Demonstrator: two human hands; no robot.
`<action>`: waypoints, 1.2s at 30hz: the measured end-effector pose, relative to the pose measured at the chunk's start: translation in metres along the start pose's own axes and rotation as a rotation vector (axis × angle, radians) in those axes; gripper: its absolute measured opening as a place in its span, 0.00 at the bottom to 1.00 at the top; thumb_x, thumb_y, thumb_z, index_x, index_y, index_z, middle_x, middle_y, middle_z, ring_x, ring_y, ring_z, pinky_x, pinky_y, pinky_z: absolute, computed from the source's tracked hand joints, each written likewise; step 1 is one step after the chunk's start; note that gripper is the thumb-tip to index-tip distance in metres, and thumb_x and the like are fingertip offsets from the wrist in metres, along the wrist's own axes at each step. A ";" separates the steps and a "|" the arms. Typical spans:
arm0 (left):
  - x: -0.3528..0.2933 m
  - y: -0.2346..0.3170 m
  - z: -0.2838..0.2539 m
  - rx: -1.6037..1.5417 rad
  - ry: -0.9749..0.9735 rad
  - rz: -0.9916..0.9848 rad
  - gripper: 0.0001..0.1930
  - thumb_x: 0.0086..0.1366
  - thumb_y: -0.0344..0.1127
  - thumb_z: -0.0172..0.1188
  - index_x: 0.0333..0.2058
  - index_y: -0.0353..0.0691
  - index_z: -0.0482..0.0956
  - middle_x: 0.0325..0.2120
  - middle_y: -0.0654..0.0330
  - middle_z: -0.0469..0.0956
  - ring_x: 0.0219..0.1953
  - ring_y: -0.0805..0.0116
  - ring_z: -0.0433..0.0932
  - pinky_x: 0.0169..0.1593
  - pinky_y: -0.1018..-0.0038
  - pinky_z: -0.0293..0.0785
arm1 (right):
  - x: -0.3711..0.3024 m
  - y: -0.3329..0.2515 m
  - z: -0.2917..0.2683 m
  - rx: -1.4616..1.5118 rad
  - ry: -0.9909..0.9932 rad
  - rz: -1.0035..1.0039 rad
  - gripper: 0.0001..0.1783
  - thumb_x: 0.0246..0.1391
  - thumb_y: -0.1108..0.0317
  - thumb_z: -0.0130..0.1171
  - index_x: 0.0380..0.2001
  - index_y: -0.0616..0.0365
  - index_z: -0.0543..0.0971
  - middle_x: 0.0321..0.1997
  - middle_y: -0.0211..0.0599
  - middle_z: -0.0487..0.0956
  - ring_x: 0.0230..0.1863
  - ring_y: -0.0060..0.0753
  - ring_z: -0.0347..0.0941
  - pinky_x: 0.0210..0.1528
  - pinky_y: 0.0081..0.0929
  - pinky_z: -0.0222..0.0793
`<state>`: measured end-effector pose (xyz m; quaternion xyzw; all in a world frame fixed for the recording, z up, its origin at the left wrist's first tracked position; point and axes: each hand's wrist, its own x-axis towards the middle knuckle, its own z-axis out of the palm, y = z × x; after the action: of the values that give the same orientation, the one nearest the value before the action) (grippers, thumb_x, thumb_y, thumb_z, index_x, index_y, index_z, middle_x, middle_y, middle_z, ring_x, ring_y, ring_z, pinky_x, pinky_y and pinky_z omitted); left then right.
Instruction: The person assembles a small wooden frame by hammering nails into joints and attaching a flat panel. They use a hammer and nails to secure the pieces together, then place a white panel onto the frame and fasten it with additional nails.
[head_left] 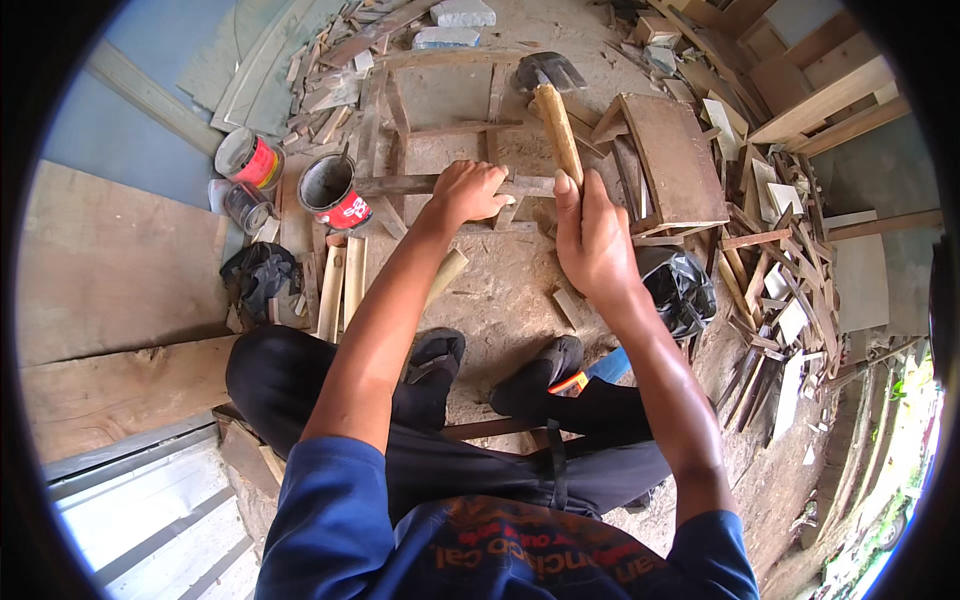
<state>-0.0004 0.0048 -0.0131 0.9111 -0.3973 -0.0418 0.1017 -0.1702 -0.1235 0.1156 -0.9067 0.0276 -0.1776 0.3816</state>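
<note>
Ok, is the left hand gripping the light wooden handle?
No, the right hand grips that handle; the left hand holds a flat bar.

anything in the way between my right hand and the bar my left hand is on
Nothing visible stands between the right hand, holding a wooden handle, and the right-hand stretch of the bar; the left hand covers its middle, blocking that part.

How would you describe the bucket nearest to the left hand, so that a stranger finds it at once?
Start from the wooden frame ahead of the person. Close to its left stands a red-labelled bucket, open and dark inside. Unlike the can and smaller container to its left, it has a thin handle sticking up.
</note>
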 end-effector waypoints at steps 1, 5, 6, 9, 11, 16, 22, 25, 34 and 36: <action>0.000 -0.002 0.004 -0.004 0.035 0.028 0.24 0.57 0.51 0.63 0.44 0.37 0.78 0.33 0.48 0.82 0.38 0.48 0.81 0.44 0.57 0.75 | -0.003 0.009 0.007 0.002 0.017 -0.019 0.14 0.65 0.65 0.48 0.38 0.70 0.68 0.16 0.59 0.71 0.21 0.68 0.70 0.22 0.52 0.63; -0.003 0.007 0.001 -0.041 0.026 0.047 0.22 0.56 0.50 0.64 0.39 0.37 0.78 0.30 0.47 0.81 0.36 0.47 0.81 0.41 0.56 0.76 | -0.020 0.053 0.008 -0.389 -0.135 -0.128 0.16 0.66 0.62 0.47 0.33 0.68 0.69 0.20 0.62 0.73 0.26 0.67 0.72 0.27 0.50 0.67; -0.007 0.000 0.000 -0.058 0.058 0.043 0.22 0.56 0.50 0.64 0.38 0.37 0.78 0.30 0.48 0.81 0.36 0.47 0.81 0.41 0.56 0.76 | -0.018 0.042 0.004 -0.143 -0.185 0.095 0.17 0.67 0.60 0.46 0.32 0.67 0.70 0.22 0.62 0.73 0.28 0.66 0.72 0.29 0.50 0.67; 0.000 -0.009 0.001 0.016 0.035 0.029 0.22 0.56 0.50 0.64 0.40 0.38 0.77 0.30 0.48 0.82 0.37 0.47 0.81 0.42 0.56 0.76 | -0.005 0.004 -0.008 -0.047 -0.060 0.118 0.18 0.66 0.59 0.48 0.31 0.67 0.69 0.19 0.63 0.73 0.26 0.68 0.71 0.25 0.51 0.66; 0.002 -0.010 0.006 0.000 0.040 0.012 0.24 0.55 0.51 0.65 0.43 0.38 0.77 0.32 0.48 0.82 0.38 0.48 0.81 0.43 0.56 0.76 | -0.002 0.005 -0.005 -0.002 -0.009 0.152 0.19 0.66 0.57 0.48 0.31 0.66 0.68 0.18 0.63 0.72 0.26 0.68 0.72 0.24 0.50 0.65; 0.004 -0.005 -0.011 0.002 -0.018 0.050 0.31 0.52 0.55 0.67 0.49 0.40 0.76 0.38 0.50 0.82 0.43 0.51 0.81 0.47 0.58 0.75 | -0.033 0.043 0.012 0.054 0.076 0.313 0.25 0.67 0.50 0.46 0.30 0.65 0.73 0.17 0.40 0.71 0.19 0.31 0.68 0.24 0.35 0.64; 0.002 0.002 -0.013 -0.037 -0.034 -0.027 0.34 0.49 0.57 0.70 0.50 0.42 0.77 0.42 0.51 0.81 0.46 0.52 0.80 0.49 0.60 0.76 | -0.097 0.085 0.036 0.071 0.030 0.668 0.25 0.67 0.50 0.46 0.32 0.66 0.71 0.22 0.55 0.75 0.28 0.56 0.76 0.31 0.44 0.67; 0.001 0.003 -0.008 -0.062 0.040 -0.031 0.31 0.50 0.56 0.70 0.49 0.43 0.78 0.42 0.50 0.81 0.46 0.51 0.80 0.49 0.60 0.76 | -0.109 0.096 0.042 0.089 0.039 0.649 0.24 0.67 0.51 0.46 0.31 0.66 0.70 0.20 0.54 0.74 0.24 0.53 0.74 0.28 0.44 0.65; 0.010 -0.001 -0.012 0.004 -0.038 -0.032 0.23 0.47 0.54 0.72 0.34 0.42 0.83 0.32 0.53 0.83 0.39 0.54 0.83 0.44 0.60 0.78 | -0.036 0.033 0.015 0.047 -0.035 0.271 0.20 0.67 0.55 0.46 0.35 0.65 0.68 0.21 0.60 0.73 0.25 0.67 0.70 0.27 0.47 0.65; 0.014 0.001 -0.012 0.009 -0.038 -0.028 0.24 0.45 0.55 0.72 0.32 0.41 0.83 0.31 0.52 0.83 0.38 0.53 0.82 0.43 0.60 0.78 | -0.025 0.041 0.015 -0.017 -0.069 0.158 0.20 0.68 0.55 0.46 0.34 0.64 0.69 0.22 0.61 0.70 0.27 0.68 0.67 0.28 0.46 0.64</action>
<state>0.0106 -0.0044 -0.0008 0.9161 -0.3865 -0.0587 0.0891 -0.1851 -0.1371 0.0696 -0.9105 0.0871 -0.1152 0.3874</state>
